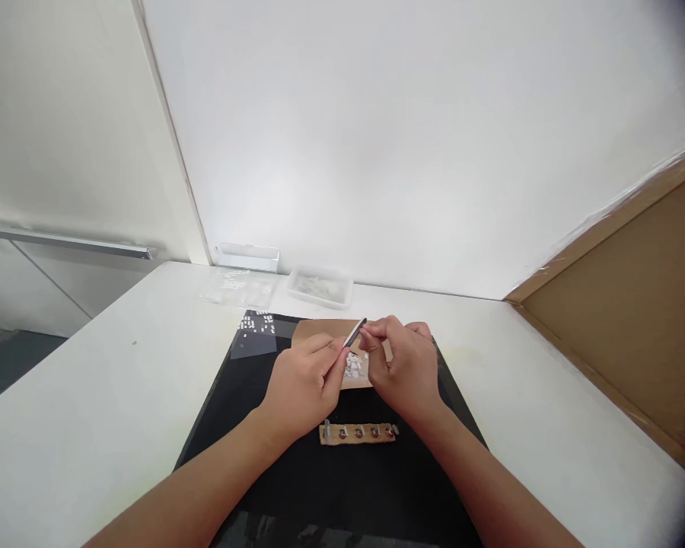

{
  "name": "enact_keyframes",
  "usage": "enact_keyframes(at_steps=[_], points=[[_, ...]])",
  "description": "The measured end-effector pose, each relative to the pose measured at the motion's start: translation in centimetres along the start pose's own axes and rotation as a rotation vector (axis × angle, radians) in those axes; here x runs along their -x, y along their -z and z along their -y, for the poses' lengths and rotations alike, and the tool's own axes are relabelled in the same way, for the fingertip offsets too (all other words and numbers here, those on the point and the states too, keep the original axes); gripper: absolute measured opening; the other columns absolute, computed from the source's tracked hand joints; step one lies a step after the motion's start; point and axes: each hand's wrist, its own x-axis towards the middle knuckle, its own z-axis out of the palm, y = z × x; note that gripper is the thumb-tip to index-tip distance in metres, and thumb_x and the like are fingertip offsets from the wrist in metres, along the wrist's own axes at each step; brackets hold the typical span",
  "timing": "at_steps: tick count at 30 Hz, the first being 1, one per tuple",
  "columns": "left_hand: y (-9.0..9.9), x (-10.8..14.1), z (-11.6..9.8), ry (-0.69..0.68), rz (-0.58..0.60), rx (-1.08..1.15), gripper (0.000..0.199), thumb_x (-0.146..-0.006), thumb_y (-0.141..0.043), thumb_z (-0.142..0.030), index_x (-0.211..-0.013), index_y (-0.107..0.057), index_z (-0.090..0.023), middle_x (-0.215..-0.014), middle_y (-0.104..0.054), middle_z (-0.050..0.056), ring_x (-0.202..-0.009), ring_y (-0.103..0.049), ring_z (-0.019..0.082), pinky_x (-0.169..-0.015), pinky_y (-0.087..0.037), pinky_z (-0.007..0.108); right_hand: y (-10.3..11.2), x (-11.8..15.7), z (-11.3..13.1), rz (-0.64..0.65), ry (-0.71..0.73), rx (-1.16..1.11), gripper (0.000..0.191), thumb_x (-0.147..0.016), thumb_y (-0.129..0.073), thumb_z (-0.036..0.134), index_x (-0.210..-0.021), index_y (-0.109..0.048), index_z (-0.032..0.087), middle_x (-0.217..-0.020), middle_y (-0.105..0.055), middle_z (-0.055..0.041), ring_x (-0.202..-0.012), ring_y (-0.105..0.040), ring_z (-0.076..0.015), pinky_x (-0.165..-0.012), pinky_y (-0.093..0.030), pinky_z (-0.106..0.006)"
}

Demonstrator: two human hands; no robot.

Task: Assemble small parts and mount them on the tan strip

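Observation:
My left hand (308, 377) grips the lower end of a slim flat piece (355, 333), pale on its face with a dark edge, between thumb and fingers. Its kind cannot be made out. At the upper end of that piece, my right hand (403, 365) has thumb and fingertips pinched together; whether a small part sits between them is hidden. Beneath both hands lies a brown paper sheet (307, 332) bearing a pile of small whitish pieces (352, 367). Closer to me, a tan strip (351, 435) with several round dark-and-shiny parts rests on the black mat (342, 487).
A clear sheet with several white stickers (256, 323) lies at the mat's far left corner. Behind are a clear plastic bag (237, 289), a translucent tray (320, 288) and a clear holder (247, 257) by the wall. A brown-framed panel (633, 304) borders the white table's right side.

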Motion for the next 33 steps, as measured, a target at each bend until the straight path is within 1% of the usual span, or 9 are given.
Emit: enact_keyframes(at_steps=[4, 8, 12, 16, 20, 23, 27, 30, 33], points=[[0.08, 0.06, 0.05, -0.030, -0.013, -0.109, 0.024, -0.104, -0.047, -0.022, -0.105, -0.070, -0.017, -0.084, -0.067, 0.004, -0.074, -0.065, 0.015, -0.066, -0.051, 0.026, 0.07, -0.13, 0.21, 0.094, 0.059, 0.043, 0.015, -0.097, -0.053, 0.014, -0.085, -0.055, 0.022, -0.072, -0.072, 0.0032, -0.056, -0.058, -0.0146, -0.072, -0.032, -0.036], [0.28, 0.01, -0.16, -0.034, -0.015, -0.161, 0.024, -0.105, -0.047, -0.022, -0.109, -0.070, -0.018, -0.089, -0.070, 0.005, -0.078, -0.068, 0.016, -0.068, -0.053, 0.026, -0.03, -0.16, 0.20, 0.022, 0.075, 0.095, 0.015, -0.096, -0.053, 0.011, -0.085, -0.055, 0.021, -0.069, -0.071, 0.0040, -0.055, -0.058, -0.0138, -0.073, -0.030, -0.035], [0.46, -0.04, -0.42, -0.028, -0.019, -0.180, 0.026, -0.105, -0.046, -0.022, -0.099, -0.071, -0.018, -0.087, -0.070, 0.005, -0.076, -0.068, 0.015, -0.067, -0.052, 0.026, 0.01, -0.22, 0.19, 0.034, 0.129, 0.069, 0.018, -0.095, -0.052, 0.007, -0.084, -0.056, 0.021, -0.069, -0.071, 0.0045, -0.054, -0.057, -0.0122, -0.070, -0.029, -0.035], [0.60, -0.07, -0.55, -0.037, -0.030, -0.187, 0.025, -0.104, -0.047, -0.022, -0.104, -0.071, -0.018, -0.085, -0.069, 0.004, -0.074, -0.067, 0.015, -0.064, -0.051, 0.025, 0.08, -0.38, 0.32, -0.027, 0.112, 0.095, 0.017, -0.097, -0.052, 0.009, -0.086, -0.057, 0.021, -0.070, -0.073, 0.0035, -0.057, -0.061, -0.0125, -0.073, -0.030, -0.036], [0.72, -0.19, -0.57, -0.025, -0.027, -0.170, 0.026, -0.104, -0.046, -0.022, -0.103, -0.071, -0.018, -0.087, -0.070, 0.005, -0.074, -0.067, 0.015, -0.065, -0.052, 0.025, -0.09, -0.31, 0.46, 0.020, 0.136, 0.083, 0.018, -0.099, -0.050, 0.012, -0.086, -0.058, 0.022, -0.071, -0.074, 0.0017, -0.058, -0.061, -0.0140, -0.071, -0.031, -0.036], [0.77, -0.24, -0.59, -0.020, -0.028, -0.155, 0.026, -0.104, -0.046, -0.022, -0.100, -0.072, -0.018, -0.085, -0.070, 0.006, -0.073, -0.066, 0.015, -0.066, -0.052, 0.025, -0.17, -0.29, 0.42, -0.014, 0.101, 0.069, 0.017, -0.099, -0.051, 0.012, -0.086, -0.057, 0.022, -0.071, -0.075, 0.0020, -0.057, -0.063, -0.0143, -0.072, -0.032, -0.037], [0.71, -0.17, -0.56, -0.018, -0.010, -0.142, 0.027, -0.104, -0.045, -0.022, -0.098, -0.071, -0.018, -0.083, -0.069, 0.005, -0.073, -0.065, 0.015, -0.068, -0.052, 0.025, -0.08, -0.35, 0.35, 0.033, 0.098, 0.003, 0.017, -0.099, -0.050, 0.012, -0.087, -0.058, 0.022, -0.073, -0.075, 0.0019, -0.059, -0.063, -0.0147, -0.072, -0.032, -0.037], [0.60, -0.12, -0.46, -0.008, -0.004, -0.121, 0.026, -0.104, -0.047, -0.022, -0.098, -0.071, -0.017, -0.084, -0.069, 0.006, -0.074, -0.066, 0.015, -0.069, -0.051, 0.026, -0.08, -0.41, 0.34, -0.011, 0.062, 0.000, 0.016, -0.100, -0.052, 0.015, -0.086, -0.058, 0.022, -0.072, -0.074, 0.0028, -0.059, -0.064, -0.0141, -0.074, -0.032, -0.037], [0.51, -0.17, -0.35, 0.018, -0.001, -0.065, 0.027, -0.104, -0.047, -0.022, -0.093, -0.072, -0.017, -0.083, -0.068, 0.006, -0.074, -0.065, 0.015, -0.070, -0.051, 0.026, -0.23, -0.40, 0.28, 0.027, 0.073, -0.029, 0.016, -0.100, -0.052, 0.014, -0.086, -0.058, 0.022, -0.073, -0.074, 0.0029, -0.059, -0.063, -0.0139, -0.073, -0.032, -0.036]])
